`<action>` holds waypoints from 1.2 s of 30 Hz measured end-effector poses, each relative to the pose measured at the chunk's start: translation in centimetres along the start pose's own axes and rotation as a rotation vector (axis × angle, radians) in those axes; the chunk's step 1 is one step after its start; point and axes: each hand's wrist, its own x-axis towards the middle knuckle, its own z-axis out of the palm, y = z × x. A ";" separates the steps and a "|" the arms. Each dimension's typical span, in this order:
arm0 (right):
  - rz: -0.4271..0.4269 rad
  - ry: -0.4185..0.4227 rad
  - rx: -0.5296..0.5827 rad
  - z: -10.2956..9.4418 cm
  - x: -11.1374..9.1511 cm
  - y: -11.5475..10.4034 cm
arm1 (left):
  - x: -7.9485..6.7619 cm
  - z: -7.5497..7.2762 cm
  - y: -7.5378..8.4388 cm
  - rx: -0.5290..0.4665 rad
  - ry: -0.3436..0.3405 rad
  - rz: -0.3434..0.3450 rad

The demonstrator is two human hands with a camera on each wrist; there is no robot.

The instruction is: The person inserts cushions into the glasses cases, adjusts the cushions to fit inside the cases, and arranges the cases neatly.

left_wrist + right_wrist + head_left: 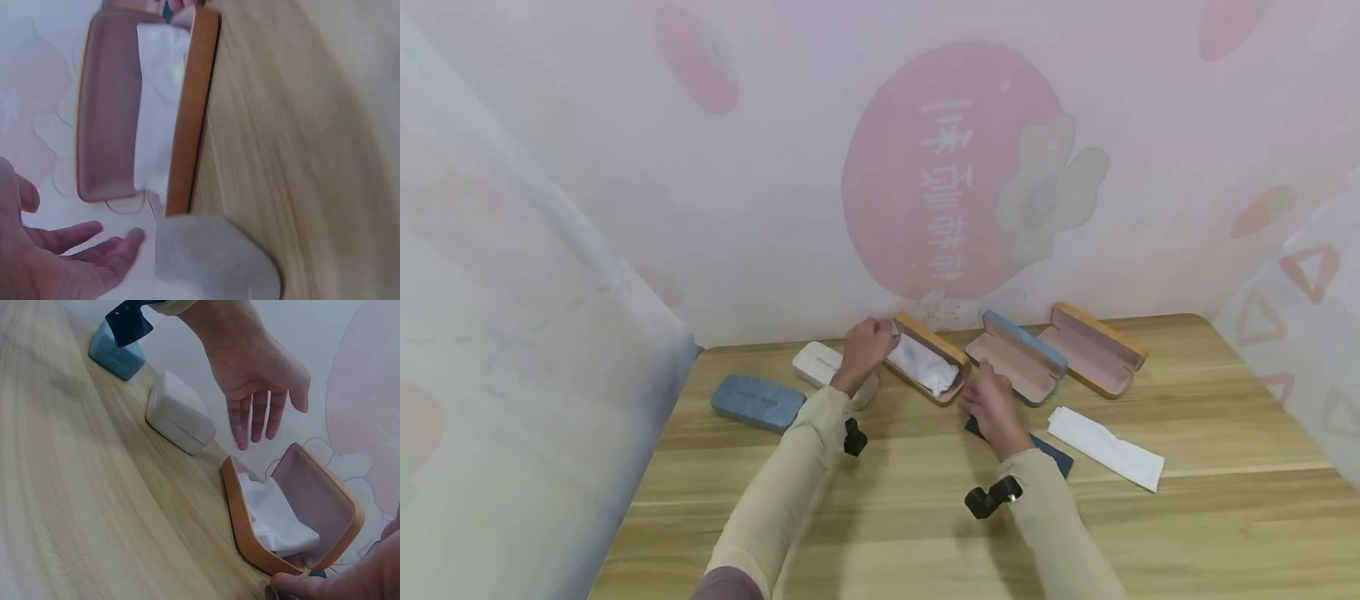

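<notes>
An orange glasses case [962,360] lies with its lid raised, and a folded white cloth [922,365] rests inside its pink-lined tray. Over the case's left end hovers my left hand [867,346], its fingers loosely extended with nothing between them in the right wrist view. My right hand [995,404] is at the case's right end. In the right wrist view its thumb [300,584] lies straight along the tray's near corner; its other fingers are mostly out of frame. A dark blue cloth [1056,454] lies partly hidden beneath that wrist.
Left of the case are a closed white glasses case [812,360], partly covered by my left arm, and a closed blue one [756,402]. To the right stand an open blue case [1015,358] and an open orange case [1093,354]. Another white cloth [1108,448] lies before them. A printed wall rises behind.
</notes>
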 end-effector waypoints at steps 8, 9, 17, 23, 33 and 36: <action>0.131 -0.020 -0.022 0.8 1.4 -0.6 | 1.3 -0.3 -0.4 0.090 -0.148 -0.169; 0.139 -0.026 -0.028 0.8 1.5 -0.7 | 1.4 -0.3 -0.2 0.097 -0.157 -0.180; 0.139 -0.045 0.004 0.9 1.2 -1.1 | 2.0 -0.3 0.6 0.107 -0.214 -0.259; 0.121 -0.025 0.004 1.1 1.2 -1.3 | 2.4 -0.2 0.6 0.087 -0.184 -0.266; 0.125 0.009 0.000 1.3 1.2 -0.9 | 2.6 0.2 0.1 0.060 -0.160 -0.299; 0.115 0.021 -0.003 1.2 1.1 -0.9 | 2.6 0.0 -0.1 0.024 -0.169 -0.273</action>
